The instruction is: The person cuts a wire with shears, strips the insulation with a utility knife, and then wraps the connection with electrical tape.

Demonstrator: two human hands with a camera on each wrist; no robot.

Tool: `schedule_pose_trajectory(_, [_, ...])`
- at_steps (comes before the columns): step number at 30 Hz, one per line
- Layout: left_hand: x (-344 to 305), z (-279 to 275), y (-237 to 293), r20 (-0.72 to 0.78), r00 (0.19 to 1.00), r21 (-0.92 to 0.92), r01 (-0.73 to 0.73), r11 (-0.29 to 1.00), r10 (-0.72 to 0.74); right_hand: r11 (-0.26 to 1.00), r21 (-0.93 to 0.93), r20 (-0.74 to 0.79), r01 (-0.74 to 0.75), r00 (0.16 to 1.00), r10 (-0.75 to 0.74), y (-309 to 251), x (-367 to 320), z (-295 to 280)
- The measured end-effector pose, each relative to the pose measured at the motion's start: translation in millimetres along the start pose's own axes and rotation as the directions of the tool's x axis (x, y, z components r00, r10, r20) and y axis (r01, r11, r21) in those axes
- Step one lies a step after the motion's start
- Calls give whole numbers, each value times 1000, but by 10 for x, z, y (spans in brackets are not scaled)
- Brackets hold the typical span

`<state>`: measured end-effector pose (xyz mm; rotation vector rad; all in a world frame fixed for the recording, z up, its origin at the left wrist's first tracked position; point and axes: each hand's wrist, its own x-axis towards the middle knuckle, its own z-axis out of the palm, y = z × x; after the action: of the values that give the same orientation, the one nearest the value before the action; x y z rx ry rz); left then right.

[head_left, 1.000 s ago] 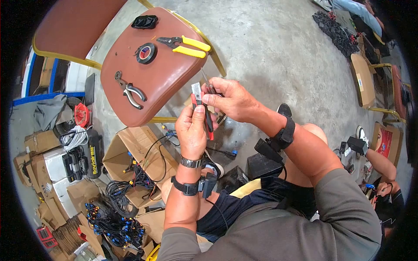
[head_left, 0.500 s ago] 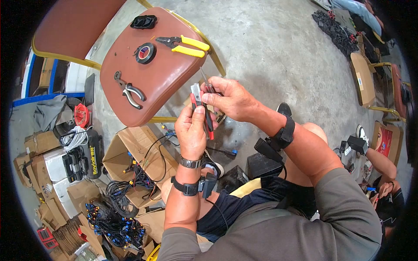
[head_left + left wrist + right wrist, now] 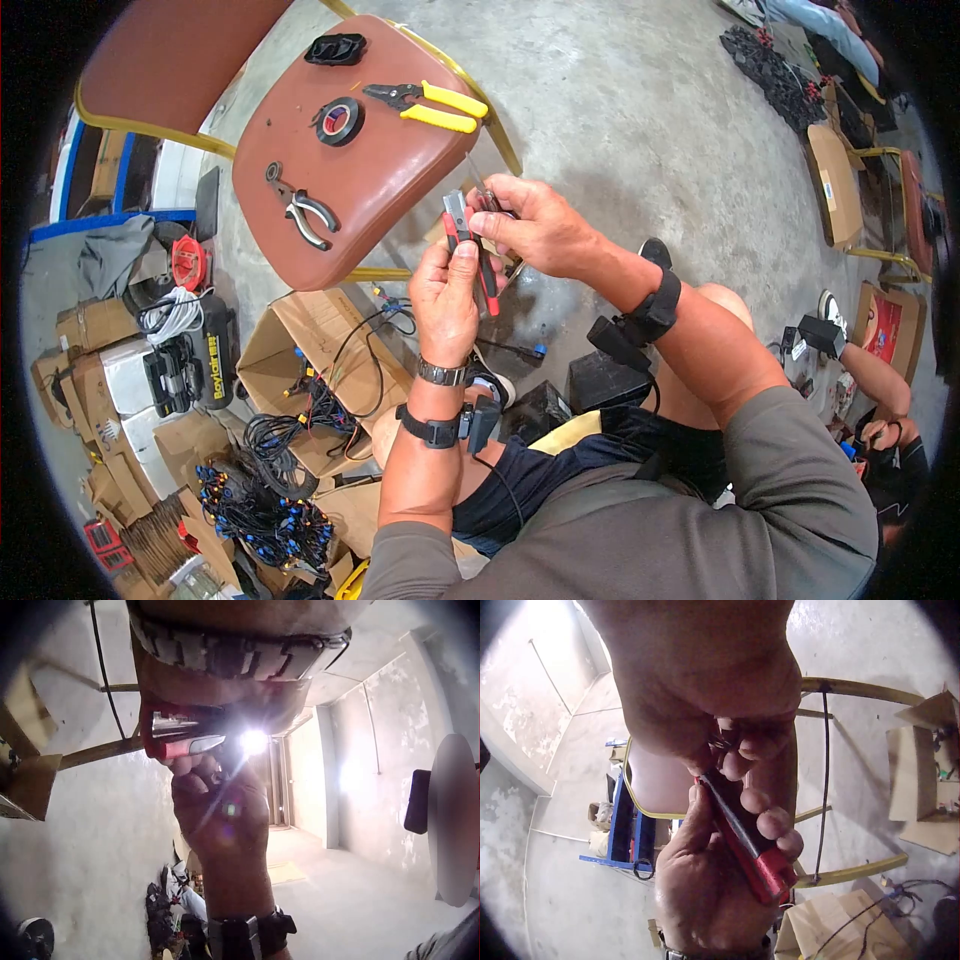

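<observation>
My left hand (image 3: 446, 300) grips a red-and-black handled tool (image 3: 488, 285) with a flat grey metal head pointing up, its thumb laid along the handle. In the right wrist view the red-and-black handle (image 3: 742, 836) lies across the left palm, fingers curled round it. My right hand (image 3: 545, 230) is right at the metal head, its thumb overlapping the edge of it. Between its curled fingers it holds a slim tool (image 3: 476, 172) with a thin metal shaft, like a screwdriver; its handle is mostly hidden by the fingers.
On the brown chair seat (image 3: 300, 215) lie yellow-handled wire strippers (image 3: 425, 105), black tape (image 3: 339, 121), small pliers (image 3: 300, 208) and a black plastic piece (image 3: 334, 49). Below stand a cardboard box (image 3: 335, 340) and bundled cables (image 3: 265, 515). Another person's arm (image 3: 875, 380) shows at right.
Both hands keep their grips and stay close together. The metal head has turned slightly and looks greyer than before. The head view has shifted a little.
</observation>
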<state>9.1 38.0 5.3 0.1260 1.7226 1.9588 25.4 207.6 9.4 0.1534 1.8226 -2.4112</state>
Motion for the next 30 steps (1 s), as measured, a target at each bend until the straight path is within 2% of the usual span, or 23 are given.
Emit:
schedule_pose_trajectory(3, [6,4,3,40,999,-19,-31,999,32,998,28,10,-64,998,64,-55,0,0])
schedule_pose_trajectory(9, [9,-3,13,16,1000,-31,-8,999,8,999,-41,-6,12,1000,-13,-8,32,0])
schedule_pose_trajectory(23, [-1,41,16,-45,999,-18,-30,999,29,998,-54,-11,29,999,-30,-15,23,24])
schedule_pose_trajectory(30, [-2,27,-2,-27,999,20,-43,999,44,998,-52,-15,30,999,-31,-84,-4,34])
